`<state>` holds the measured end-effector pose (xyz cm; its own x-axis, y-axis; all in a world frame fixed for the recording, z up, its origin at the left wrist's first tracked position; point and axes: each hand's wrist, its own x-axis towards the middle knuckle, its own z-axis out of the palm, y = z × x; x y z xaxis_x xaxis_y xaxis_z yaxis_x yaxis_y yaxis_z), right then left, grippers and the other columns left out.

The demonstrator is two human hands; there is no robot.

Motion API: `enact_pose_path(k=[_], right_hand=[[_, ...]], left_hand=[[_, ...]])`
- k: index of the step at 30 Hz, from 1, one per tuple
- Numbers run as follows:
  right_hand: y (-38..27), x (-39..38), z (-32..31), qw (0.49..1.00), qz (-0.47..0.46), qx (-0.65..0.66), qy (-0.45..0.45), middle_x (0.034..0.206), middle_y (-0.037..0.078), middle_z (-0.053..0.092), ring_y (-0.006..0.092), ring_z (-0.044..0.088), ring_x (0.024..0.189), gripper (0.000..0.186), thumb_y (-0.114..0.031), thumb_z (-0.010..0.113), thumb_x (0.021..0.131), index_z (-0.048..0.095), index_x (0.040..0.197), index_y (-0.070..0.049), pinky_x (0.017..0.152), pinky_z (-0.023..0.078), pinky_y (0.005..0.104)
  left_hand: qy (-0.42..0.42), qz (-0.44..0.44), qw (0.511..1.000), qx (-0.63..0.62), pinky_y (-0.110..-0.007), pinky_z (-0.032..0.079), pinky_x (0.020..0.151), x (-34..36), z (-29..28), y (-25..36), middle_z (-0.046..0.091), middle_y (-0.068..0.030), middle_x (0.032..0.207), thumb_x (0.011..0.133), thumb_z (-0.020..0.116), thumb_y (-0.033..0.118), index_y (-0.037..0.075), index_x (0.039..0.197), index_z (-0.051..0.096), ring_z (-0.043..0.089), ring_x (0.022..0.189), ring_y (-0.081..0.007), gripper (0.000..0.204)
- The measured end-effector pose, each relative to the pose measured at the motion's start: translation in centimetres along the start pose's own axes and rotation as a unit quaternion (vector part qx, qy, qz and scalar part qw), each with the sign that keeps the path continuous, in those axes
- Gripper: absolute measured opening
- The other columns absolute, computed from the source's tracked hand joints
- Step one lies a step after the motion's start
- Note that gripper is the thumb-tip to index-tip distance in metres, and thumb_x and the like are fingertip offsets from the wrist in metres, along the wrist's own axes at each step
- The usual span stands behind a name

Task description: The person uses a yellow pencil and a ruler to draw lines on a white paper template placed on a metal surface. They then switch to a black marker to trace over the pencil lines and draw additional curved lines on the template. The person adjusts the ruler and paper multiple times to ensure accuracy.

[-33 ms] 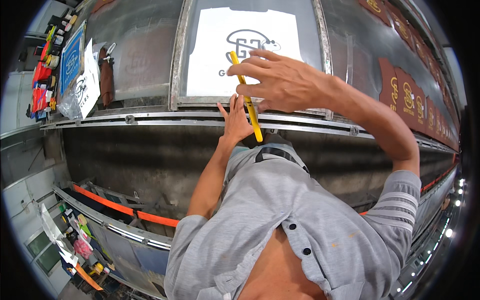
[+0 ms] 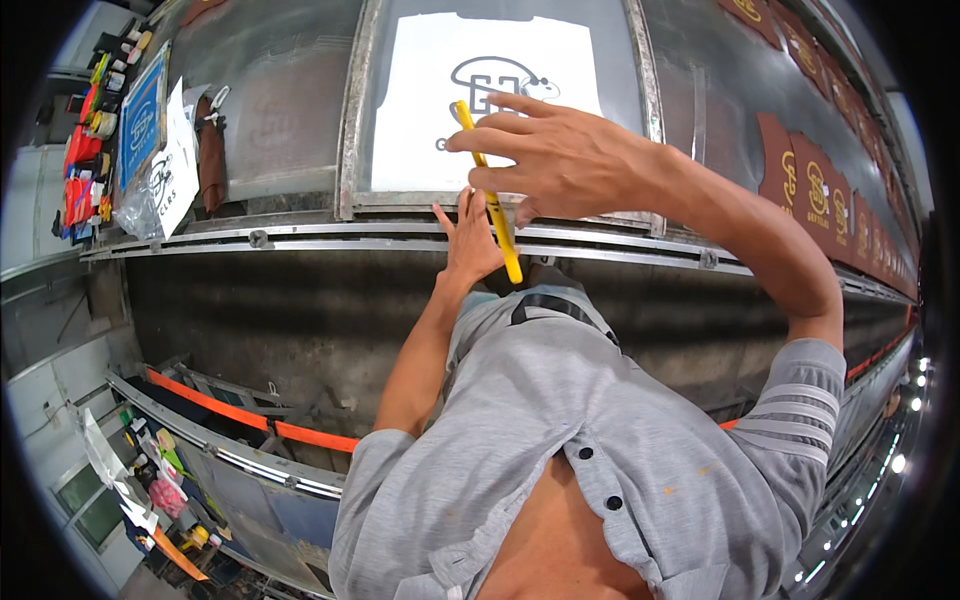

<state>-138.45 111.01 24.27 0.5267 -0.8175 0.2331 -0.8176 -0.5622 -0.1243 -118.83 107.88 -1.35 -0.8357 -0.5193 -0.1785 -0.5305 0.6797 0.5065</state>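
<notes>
A long, narrow yellow bar-shaped tool (image 2: 500,222) with small dark marks slants across the front rim of the worktop. My right hand (image 2: 555,155) comes over it from the right, its fingers bent across the upper half and the thumb below. Beside the lower half is my left hand (image 2: 473,238), fingers stretched and spread toward the frame's edge; its thumb is hidden, and whether it touches the tool I cannot tell. Beyond both hands, a white garment-shaped piece (image 2: 420,110) with a dark printed emblem lies flat inside a metal-edged frame (image 2: 352,120).
Brown printed pieces (image 2: 835,205) line the bench at right. At left are a blue printing screen (image 2: 143,120), a white printed sheet (image 2: 180,170) and a rolled brown cloth (image 2: 212,160). A metal rail (image 2: 330,238) runs along the front. Behind me passes an orange strip (image 2: 230,410).
My right hand has shifted very slightly left, and the tool's upper end has moved with it. The left hand stays nearly in place.
</notes>
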Motion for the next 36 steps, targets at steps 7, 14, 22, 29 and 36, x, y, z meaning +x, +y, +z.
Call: enact_pose_path(k=[7,14,22,29,36], right_hand=[[0.9,-0.5,4.5,0.994,-0.036,0.008,0.106,0.116,0.002,0.066,0.0219,0.055,0.128,0.035,-0.036,0.075,0.078,0.063,0.101,-0.013,0.129,0.021,0.0551],[1.5,0.0,5.7,0.979,-0.079,0.033,0.187,0.083,0.002,0.053,0.0206,0.059,0.089,0.032,-0.041,0.068,0.085,0.054,0.086,-0.012,0.095,0.047,0.0415],[-4.5,-1.4,5.4,0.935,0.316,-0.067,0.15,0.059,0.0,0.041,0.0141,0.049,0.053,0.036,-0.044,0.07,0.089,0.06,0.082,-0.01,0.049,0.033,0.0313],[2.4,0.3,2.0,0.99,0.077,0.059,-0.101,0.082,0.015,0.068,0.0298,0.07,0.081,0.038,-0.038,0.063,0.098,0.071,0.102,-0.001,0.065,0.058,0.0396],[4.5,3.8,3.0,0.817,-0.001,0.491,-0.304,0.097,0.027,0.071,0.0436,0.069,0.09,0.04,-0.031,0.064,0.095,0.065,0.104,0.008,0.073,0.054,0.0494]], left_hand=[[0.05,0.077,0.995,0.035,-0.047,0.029,0.117,-0.5,1.0,-1.2,0.05,-0.0202,0.151,0.074,0.08,0.054,0.006,0.149,0.048,0.04,0.14,-0.0394,0.095],[-0.064,0.004,0.985,-0.16,-0.044,0.033,0.116,-0.6,-0.3,0.0,0.054,-0.0201,0.148,0.078,0.081,0.048,0.006,0.146,0.053,0.043,0.142,-0.0357,0.085],[-0.024,-0.002,0.993,-0.113,-0.04,0.038,0.113,-1.0,0.8,-1.8,0.058,-0.0184,0.14,0.082,0.081,0.032,0.001,0.14,0.054,0.05,0.134,-0.0313,0.072],[0.352,0.017,0.658,-0.665,-0.051,0.03,0.12,-2.3,-13.4,5.6,0.052,-0.0216,0.149,0.103,0.038,0.046,-0.001,0.137,0.055,0.043,0.144,-0.0308,0.06],[0.537,-0.183,0.798,-0.204,-0.038,0.052,0.095,2.3,-19.3,10.0,0.074,-0.0196,0.114,0.087,0.052,-0.004,-0.008,0.116,0.07,0.072,0.107,-0.0296,0.035]])
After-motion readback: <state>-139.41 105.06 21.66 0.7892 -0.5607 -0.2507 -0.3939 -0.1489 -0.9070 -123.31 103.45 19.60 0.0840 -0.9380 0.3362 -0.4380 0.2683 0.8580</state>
